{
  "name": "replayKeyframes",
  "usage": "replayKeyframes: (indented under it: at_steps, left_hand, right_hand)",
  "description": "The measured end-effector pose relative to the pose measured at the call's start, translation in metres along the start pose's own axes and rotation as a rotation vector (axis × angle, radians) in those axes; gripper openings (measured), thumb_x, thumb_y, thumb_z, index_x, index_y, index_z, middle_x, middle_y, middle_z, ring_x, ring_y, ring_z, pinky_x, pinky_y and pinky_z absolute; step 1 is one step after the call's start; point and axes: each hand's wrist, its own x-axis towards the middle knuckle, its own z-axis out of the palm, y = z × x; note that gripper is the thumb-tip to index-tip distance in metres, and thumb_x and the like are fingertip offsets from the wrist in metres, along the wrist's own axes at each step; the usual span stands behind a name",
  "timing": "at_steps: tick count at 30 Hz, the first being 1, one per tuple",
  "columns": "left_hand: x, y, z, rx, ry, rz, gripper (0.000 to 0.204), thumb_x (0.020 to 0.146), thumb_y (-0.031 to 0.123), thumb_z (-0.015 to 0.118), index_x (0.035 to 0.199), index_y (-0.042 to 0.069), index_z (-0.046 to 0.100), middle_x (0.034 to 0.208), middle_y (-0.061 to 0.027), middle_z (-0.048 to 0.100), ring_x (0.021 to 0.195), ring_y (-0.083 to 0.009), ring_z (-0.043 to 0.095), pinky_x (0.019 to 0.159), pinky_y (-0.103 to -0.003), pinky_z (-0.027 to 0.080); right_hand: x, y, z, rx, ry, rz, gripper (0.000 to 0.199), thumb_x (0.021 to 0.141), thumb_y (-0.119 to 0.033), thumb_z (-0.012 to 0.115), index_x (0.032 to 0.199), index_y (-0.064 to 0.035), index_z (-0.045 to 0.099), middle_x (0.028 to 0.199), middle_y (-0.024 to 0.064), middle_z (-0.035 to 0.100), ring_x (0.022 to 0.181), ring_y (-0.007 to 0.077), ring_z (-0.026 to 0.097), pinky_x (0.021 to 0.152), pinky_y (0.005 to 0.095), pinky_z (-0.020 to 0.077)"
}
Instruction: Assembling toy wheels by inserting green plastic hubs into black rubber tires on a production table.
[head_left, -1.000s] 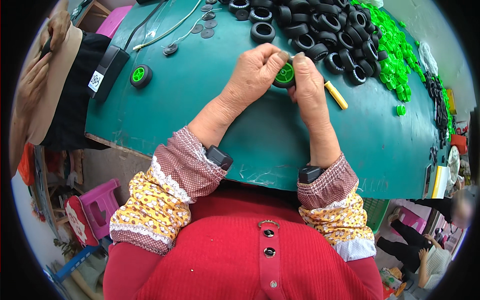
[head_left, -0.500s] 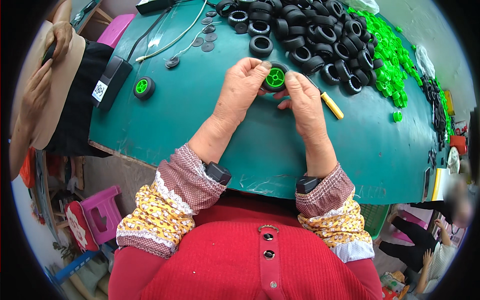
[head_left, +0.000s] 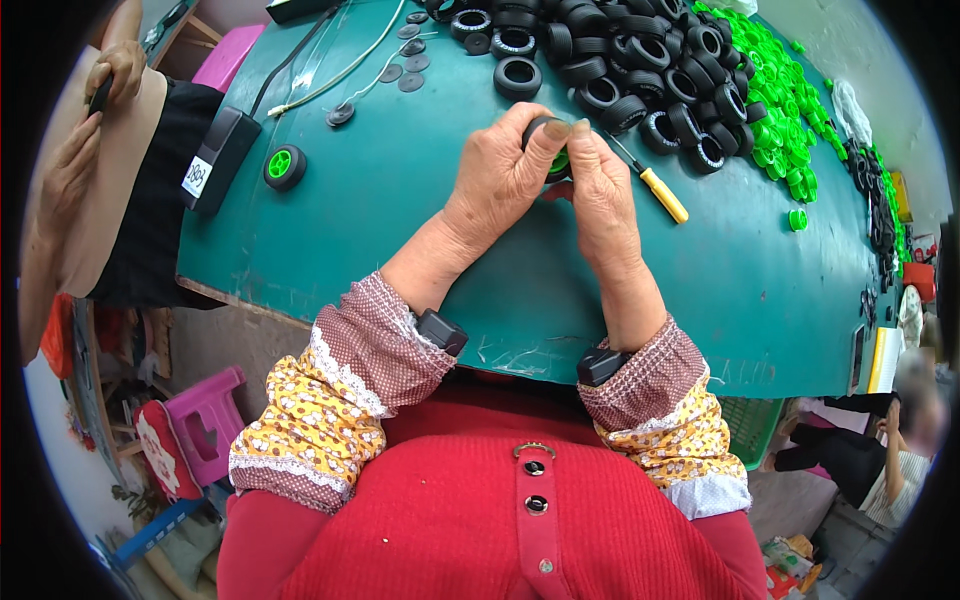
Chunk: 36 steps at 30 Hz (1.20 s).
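Observation:
Between my two hands is a toy wheel (head_left: pixel 559 163), a black tyre around a bright green rim, mostly covered by my fingers. My left hand (head_left: pixel 503 165) is closed around its left side, the thumb pressing on top. From the right, my right hand (head_left: pixel 600 185) grips it too, with both thumbs meeting over the tyre. A screwdriver (head_left: pixel 662 194) with a yellow handle lies just right of my right hand. Beyond my hands rises a heap of loose black tyres (head_left: pixel 640 52). Another wheel with a green rim (head_left: pixel 284 167) rests on the table at the left.
Green rims (head_left: pixel 780 110) are piled right of the tyres, with one loose rim (head_left: pixel 797 219) nearer. A black box (head_left: pixel 222 160) with a white label stands at the table's left, near thin cables (head_left: pixel 345 85) and flat black discs (head_left: pixel 411 82). Another person's hands (head_left: pixel 75 150) are at far left.
My thumbs have come together over the wheel, and it has tilted so less of its green rim shows. My right hand has moved slightly left.

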Motion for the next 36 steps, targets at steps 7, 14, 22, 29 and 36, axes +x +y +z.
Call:
replayKeyframes:
  at_steps: [7, 14, 22, 29, 36]
  left_hand:
    - [-0.001, -0.002, 0.006, 0.122, 0.004, 0.099, 0.031, 0.088, 0.031, 0.047, 0.087, 0.000, 0.054, 0.061, -0.0160, 0.056, 0.056, -0.0273, 0.058, 0.049, -0.031, 0.044]
    - [-0.002, -0.002, 0.010, 0.098, -0.014, 0.124, 0.031, 0.089, 0.030, 0.046, 0.090, 0.000, 0.055, 0.064, -0.0025, 0.054, 0.057, -0.0069, 0.048, 0.049, -0.022, 0.040]
    - [0.005, -0.006, 0.005, -0.270, 0.023, -0.261, 0.032, 0.088, 0.035, 0.046, 0.087, 0.004, 0.055, 0.070, -0.0006, 0.054, 0.057, -0.0054, 0.049, 0.045, -0.017, 0.039]
    - [0.004, -0.005, 0.003, -0.248, 0.083, -0.229, 0.028, 0.086, 0.029, 0.053, 0.079, 0.001, 0.057, 0.065, 0.0009, 0.055, 0.055, -0.0056, 0.048, 0.047, -0.019, 0.039]
    - [0.002, -0.012, 0.004, 0.021, 0.063, -0.074, 0.030, 0.089, 0.027, 0.050, 0.081, -0.001, 0.058, 0.065, 0.0004, 0.053, 0.062, -0.0048, 0.045, 0.053, -0.021, 0.040]
  right_hand:
    - [0.001, 0.002, 0.001, 0.193, 0.089, 0.093, 0.036, 0.092, -0.036, 0.037, 0.087, -0.0040, 0.054, 0.072, 0.0007, 0.052, 0.061, 0.0076, 0.047, 0.051, 0.0215, 0.0402]
    - [0.000, 0.001, 0.001, 0.233, 0.115, 0.080, 0.036, 0.091, -0.036, 0.038, 0.089, -0.0041, 0.053, 0.073, 0.0015, 0.052, 0.061, 0.0082, 0.047, 0.051, 0.0217, 0.0400]
    - [0.004, 0.004, -0.007, 0.056, 0.097, 0.041, 0.029, 0.088, -0.032, 0.048, 0.093, -0.0037, 0.056, 0.074, -0.0011, 0.056, 0.063, 0.0063, 0.049, 0.052, 0.0206, 0.0401]
    - [0.006, 0.006, -0.008, -0.011, -0.011, -0.013, 0.028, 0.086, -0.030, 0.054, 0.093, -0.0029, 0.057, 0.072, -0.0005, 0.056, 0.058, 0.0052, 0.049, 0.048, 0.0178, 0.0385]
    - [0.002, 0.009, 0.000, -0.041, 0.021, 0.114, 0.038, 0.091, -0.038, 0.039, 0.086, -0.0040, 0.053, 0.070, 0.0009, 0.051, 0.058, 0.0067, 0.048, 0.049, 0.0182, 0.0388]
